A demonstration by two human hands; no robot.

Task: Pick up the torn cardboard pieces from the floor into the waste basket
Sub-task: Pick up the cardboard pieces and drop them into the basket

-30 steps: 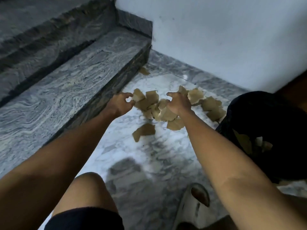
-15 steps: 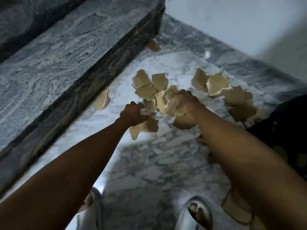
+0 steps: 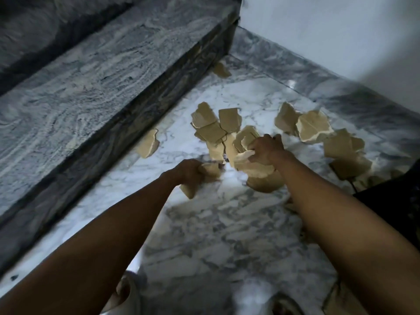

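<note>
Curling left hand [image 3: 189, 172] fingers round cardboard piece [image 3: 210, 170]; right hand [image 3: 264, 150] fingers clutch cardboard wad [image 3: 244, 158].

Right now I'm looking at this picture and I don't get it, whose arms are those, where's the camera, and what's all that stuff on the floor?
There is no machine here. The arms belong to a person, and the single picture comes from a wide-angle camera worn on their head, looking forward and down. The left hand grips a piece of torn cardboard. The right hand holds a larger bunch of pieces. More torn pieces lie scattered on the white marble floor, one lone piece near the foot of the grey stone step and another in the far corner. The dark shape at the right edge is probably the waste basket, though only part of it shows. A white wall stands behind.
</note>
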